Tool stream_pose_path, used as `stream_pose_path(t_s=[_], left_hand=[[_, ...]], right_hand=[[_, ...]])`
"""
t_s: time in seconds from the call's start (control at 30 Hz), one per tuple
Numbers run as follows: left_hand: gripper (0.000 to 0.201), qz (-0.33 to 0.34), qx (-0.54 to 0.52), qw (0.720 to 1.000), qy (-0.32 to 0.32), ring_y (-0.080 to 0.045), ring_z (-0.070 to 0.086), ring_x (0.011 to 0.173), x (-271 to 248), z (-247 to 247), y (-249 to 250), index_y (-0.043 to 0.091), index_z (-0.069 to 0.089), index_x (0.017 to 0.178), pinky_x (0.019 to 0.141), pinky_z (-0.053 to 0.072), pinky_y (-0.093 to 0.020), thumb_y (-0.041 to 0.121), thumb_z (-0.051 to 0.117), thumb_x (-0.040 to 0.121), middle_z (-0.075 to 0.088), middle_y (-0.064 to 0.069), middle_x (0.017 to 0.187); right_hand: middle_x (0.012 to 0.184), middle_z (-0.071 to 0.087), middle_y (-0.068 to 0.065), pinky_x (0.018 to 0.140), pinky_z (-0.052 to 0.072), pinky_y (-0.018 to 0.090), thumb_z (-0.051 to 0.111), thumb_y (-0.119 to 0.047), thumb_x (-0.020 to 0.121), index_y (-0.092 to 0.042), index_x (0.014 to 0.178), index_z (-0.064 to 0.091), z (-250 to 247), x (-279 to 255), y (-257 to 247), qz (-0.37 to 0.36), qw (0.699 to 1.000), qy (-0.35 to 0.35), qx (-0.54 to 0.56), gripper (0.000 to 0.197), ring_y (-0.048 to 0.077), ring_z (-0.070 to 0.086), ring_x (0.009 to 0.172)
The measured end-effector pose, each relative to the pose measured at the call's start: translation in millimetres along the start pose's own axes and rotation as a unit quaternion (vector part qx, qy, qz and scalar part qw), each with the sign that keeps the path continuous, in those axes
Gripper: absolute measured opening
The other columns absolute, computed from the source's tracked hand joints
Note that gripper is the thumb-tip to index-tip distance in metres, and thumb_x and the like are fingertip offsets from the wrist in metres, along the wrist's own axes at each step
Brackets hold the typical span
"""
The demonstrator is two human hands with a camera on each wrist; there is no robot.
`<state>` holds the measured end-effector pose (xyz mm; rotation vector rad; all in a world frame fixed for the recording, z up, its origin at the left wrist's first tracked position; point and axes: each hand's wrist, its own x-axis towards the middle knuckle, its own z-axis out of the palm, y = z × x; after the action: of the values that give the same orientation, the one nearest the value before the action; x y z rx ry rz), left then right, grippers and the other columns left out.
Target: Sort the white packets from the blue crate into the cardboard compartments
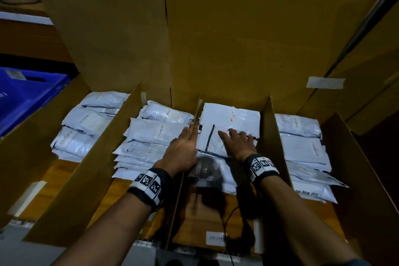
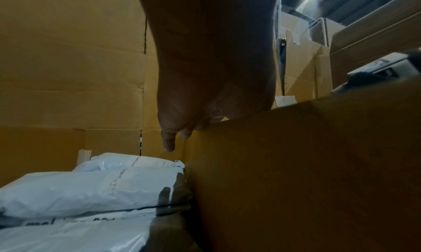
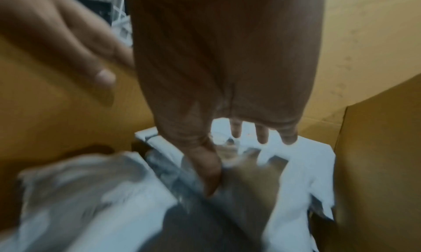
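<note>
Right hand [image 1: 238, 143] lies spread flat on a crinkled white packet [image 1: 212, 139] with a dark seam line, left hand [image 1: 182, 149] straight-fingered against the cardboard divider [image 1: 197, 112].

A dark wristband [image 1: 151, 188] printed with white panels of black square-patterned markers is worn on the left wrist, and a matching band [image 1: 260, 167] on the right. Both forearms are bare.

packets [image 1: 228, 119]: thin white plastic film, faintly glossy, creased and crinkled
dividers [image 1: 268, 127]: brown corrugated cardboard, matt, smooth-faced
back wall [image 1: 216, 39]: same matt cardboard, patched with pale tape strips
crate [image 1: 28, 93]: blue moulded plastic, slight sheen
floor [image 1: 194, 211]: wood, brown, semi-gloss
wristbands [image 1: 149, 188]: dark cloth
</note>
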<state>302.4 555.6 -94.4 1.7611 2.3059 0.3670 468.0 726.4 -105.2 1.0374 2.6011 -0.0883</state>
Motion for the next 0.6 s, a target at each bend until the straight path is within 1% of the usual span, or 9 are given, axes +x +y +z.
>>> stream_pose_path(t_s=[0.07,0.17,0.23,0.33,0.4,0.47,0.53,0.6], left_hand=[[0.090,0.001,-0.002,1.000,0.001,-0.034,0.015,0.162,0,1,-1,0.004,0.006,0.168,0.125,0.032,-0.052,0.029,0.060,0.100,0.004,-0.016,0.177],[0.091,0.009,-0.008,1.000,0.013,-0.033,0.017,0.162,-1,1,-4,0.003,0.009,0.168,0.125,0.034,-0.051,0.027,0.063,0.099,0.006,-0.016,0.177],[0.089,0.017,-0.015,0.999,0.025,-0.034,0.020,0.161,-2,2,-5,0.002,0.012,0.167,0.124,0.036,-0.051,0.023,0.063,0.098,0.009,-0.017,0.176],[0.086,0.019,-0.026,0.999,0.035,-0.031,0.021,0.161,-2,4,-6,0.003,0.013,0.168,0.125,0.035,-0.046,0.019,0.061,0.098,0.009,-0.016,0.176],[0.084,0.018,-0.030,0.999,0.040,-0.029,0.020,0.161,-1,5,-5,0.005,0.011,0.168,0.126,0.033,-0.043,0.018,0.059,0.100,0.007,-0.014,0.177],[0.085,0.015,-0.036,0.999,0.038,-0.028,0.019,0.162,1,8,-4,0.007,0.009,0.169,0.127,0.031,-0.041,0.020,0.059,0.102,0.005,-0.012,0.177],[0.085,0.008,-0.038,0.999,0.037,-0.027,0.019,0.162,2,9,-2,0.009,0.006,0.169,0.128,0.029,-0.040,0.021,0.058,0.102,0.003,-0.010,0.178],[0.085,0.005,-0.036,0.999,0.037,-0.027,0.020,0.161,3,9,-2,0.010,0.006,0.169,0.128,0.029,-0.039,0.022,0.058,0.103,0.002,-0.009,0.178]], right_hand=[[0.173,0.003,0.009,0.125,0.011,0.067,0.075,-0.010,0.089,-0.039,0.165,0.005,6,0,0,-0.016,1.000,-0.004,0.002,0.107,0.046,0.011,0.156],[0.176,-0.008,0.006,0.127,0.004,0.066,0.067,0.007,0.088,-0.040,0.166,0.001,13,-3,0,-0.036,0.999,-0.015,0.008,0.113,0.041,-0.004,0.161],[0.176,-0.014,0.003,0.127,0.003,0.066,0.059,0.016,0.089,-0.041,0.167,-0.002,17,-6,-1,-0.043,0.999,-0.011,0.005,0.114,0.038,-0.009,0.162],[0.175,-0.022,-0.001,0.125,0.005,0.069,0.052,0.019,0.091,-0.042,0.167,-0.006,25,-9,-1,-0.039,0.999,-0.009,0.010,0.114,0.038,-0.014,0.161],[0.174,-0.026,-0.001,0.123,0.006,0.071,0.054,0.015,0.093,-0.044,0.165,-0.011,32,-5,-1,-0.039,0.999,-0.019,0.023,0.114,0.039,-0.016,0.161],[0.172,-0.029,0.000,0.122,0.005,0.073,0.062,0.001,0.097,-0.044,0.163,-0.017,39,1,-2,-0.040,0.998,-0.026,0.026,0.113,0.041,-0.018,0.160],[0.171,-0.033,0.000,0.121,0.002,0.074,0.066,-0.012,0.098,-0.045,0.162,-0.021,42,5,-4,-0.035,0.998,-0.035,0.031,0.113,0.041,-0.022,0.159],[0.169,-0.036,0.000,0.121,-0.005,0.075,0.065,-0.018,0.098,-0.044,0.161,-0.023,41,5,-6,-0.030,0.998,-0.044,0.037,0.111,0.042,-0.028,0.157]])
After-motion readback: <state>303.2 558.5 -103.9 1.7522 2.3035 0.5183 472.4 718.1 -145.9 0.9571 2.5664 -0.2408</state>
